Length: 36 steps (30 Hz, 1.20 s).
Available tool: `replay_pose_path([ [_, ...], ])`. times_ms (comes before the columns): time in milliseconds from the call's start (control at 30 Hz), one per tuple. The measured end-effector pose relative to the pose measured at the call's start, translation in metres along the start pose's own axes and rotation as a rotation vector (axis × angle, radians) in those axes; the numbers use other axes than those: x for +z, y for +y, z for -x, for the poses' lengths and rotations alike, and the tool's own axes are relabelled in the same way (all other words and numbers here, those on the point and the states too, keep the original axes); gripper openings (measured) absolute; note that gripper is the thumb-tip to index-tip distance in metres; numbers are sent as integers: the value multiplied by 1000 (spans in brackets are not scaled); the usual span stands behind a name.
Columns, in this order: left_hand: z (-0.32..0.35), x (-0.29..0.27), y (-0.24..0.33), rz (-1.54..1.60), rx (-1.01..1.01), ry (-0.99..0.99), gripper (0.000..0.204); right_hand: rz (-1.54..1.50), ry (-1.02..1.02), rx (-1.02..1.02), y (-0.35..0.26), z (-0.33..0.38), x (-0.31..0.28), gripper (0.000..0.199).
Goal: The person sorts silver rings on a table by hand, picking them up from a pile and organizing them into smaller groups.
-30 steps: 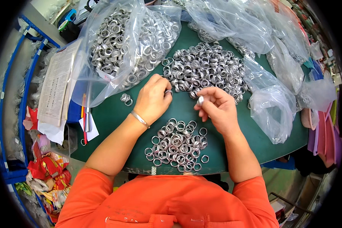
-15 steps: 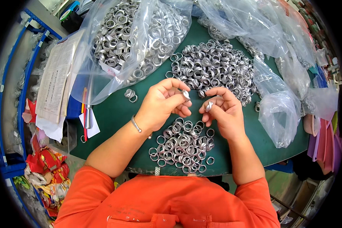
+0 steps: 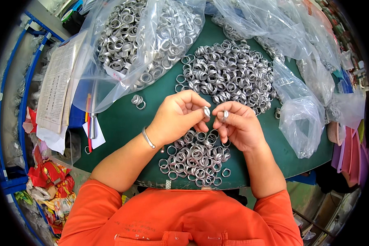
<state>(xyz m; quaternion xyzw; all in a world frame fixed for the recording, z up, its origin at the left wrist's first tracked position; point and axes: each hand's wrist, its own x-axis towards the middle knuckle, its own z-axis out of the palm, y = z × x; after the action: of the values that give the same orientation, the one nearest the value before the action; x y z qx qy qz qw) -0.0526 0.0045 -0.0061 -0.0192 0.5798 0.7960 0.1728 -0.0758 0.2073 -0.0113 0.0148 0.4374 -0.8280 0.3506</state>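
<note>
fingers (image 3: 235, 119) partly hide the held rings (image 3: 207, 111); the sheet (image 3: 55, 88) seems illegible

Rings (image 3: 207, 111) satiny metal; bags (image 3: 298, 130) glossy plastic; shirt (image 3: 168, 215) matt cloth

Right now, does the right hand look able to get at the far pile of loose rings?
Probably yes: the right hand is close to the far pile, nothing visibly between, though it holds at least one ring.

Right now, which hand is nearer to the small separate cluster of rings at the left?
Left. The left hand is to the right of the small cluster; the right hand is farther right, beyond the left hand.
</note>
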Motion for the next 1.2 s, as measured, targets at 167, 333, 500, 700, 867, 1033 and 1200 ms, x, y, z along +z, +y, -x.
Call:
replay_pose_path([
  [167, 2, 1, -3, -42, 71, -11, 12, -19, -2, 17, -1, 1, 1, 12],
  [333, 5, 3, 1, -92, 118, 16, 13, 317, 90, -98, -5, 4, 6, 11],
  [500, 12, -4, 16, -833, 307, -232, 24, 1460, 25, -419, -19, 25, 9, 9],
  [700, 16, -3, 13, -964, 406, -348, 27, 1683, -98, -322, -22, 32, 11, 9],
  [867, 0, -11, 11, -1120, 541, 127, 18, 1672, 234, -572, -20, 25, 9, 5],
  [1033, -19, -25, 7, -1304, 519, 211, 29, 1823, 410, -548, -26, 25, -4, 12],
  [1200, -24, -20, 3, -1298, 510, 235, 34, 1860, 407, -565, -17, 22, -3, 18],
])
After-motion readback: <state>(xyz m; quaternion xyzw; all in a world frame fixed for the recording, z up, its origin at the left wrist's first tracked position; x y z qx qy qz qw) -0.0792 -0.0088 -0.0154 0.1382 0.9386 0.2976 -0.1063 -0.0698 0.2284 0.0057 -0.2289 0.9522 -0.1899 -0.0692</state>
